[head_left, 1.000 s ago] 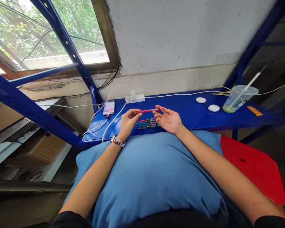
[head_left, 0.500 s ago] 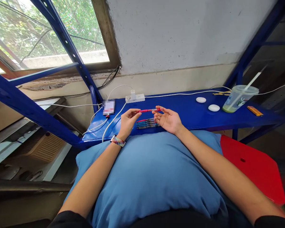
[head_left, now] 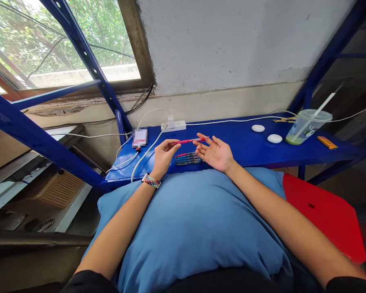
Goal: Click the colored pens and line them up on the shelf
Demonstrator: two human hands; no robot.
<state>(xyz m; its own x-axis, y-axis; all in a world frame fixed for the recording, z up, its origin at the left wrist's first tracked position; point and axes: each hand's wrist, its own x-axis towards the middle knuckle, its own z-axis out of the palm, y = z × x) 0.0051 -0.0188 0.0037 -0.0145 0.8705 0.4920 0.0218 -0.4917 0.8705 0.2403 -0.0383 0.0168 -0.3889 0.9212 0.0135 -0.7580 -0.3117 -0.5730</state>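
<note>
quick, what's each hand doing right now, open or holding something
Left hand: closed, pinching one end of the red pen.
Right hand: open, fingers spread at the pen's other end; whether they touch it cannot be told.

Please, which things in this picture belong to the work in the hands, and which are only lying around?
Belong to the work:
red pen, held by the left hand
row of pens, probably

Apparently only lying around:
two white ovals
plastic cup
orange item
power strip

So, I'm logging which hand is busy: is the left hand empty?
No, the left hand pinches one end of a red pen between thumb and fingers, above the blue table.
</note>
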